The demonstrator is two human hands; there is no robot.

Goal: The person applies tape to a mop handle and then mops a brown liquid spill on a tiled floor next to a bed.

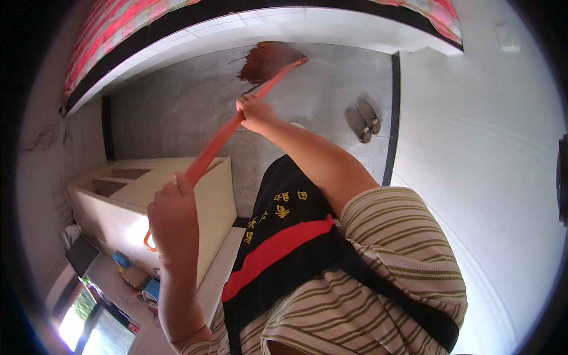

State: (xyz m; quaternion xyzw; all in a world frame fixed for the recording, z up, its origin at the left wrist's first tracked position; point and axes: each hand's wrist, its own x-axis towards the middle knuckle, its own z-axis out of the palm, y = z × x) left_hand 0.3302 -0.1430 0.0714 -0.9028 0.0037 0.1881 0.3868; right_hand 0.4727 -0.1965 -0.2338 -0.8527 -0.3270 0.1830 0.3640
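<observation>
A mop with a red handle [217, 140] slants across the view from lower left to upper right. My left hand [173, 217] grips it near the upper end, where an orange loop [150, 242] shows below the fist. Farther down the handle, my right hand [255, 113] is closed around it. The shaggy reddish-brown mop head [268, 62] lies spread on the grey tiled floor [191, 106], close to the white base under the bed. Part of the head is blurred.
A bed with a red checked cover [133, 26] and dark edge runs along the top. Dark slippers [363, 119] stand on the floor near the right-hand white wall [461, 133]. At left is a cream cabinet [213, 195] with open compartments; small items sit beyond it near a window [93, 324].
</observation>
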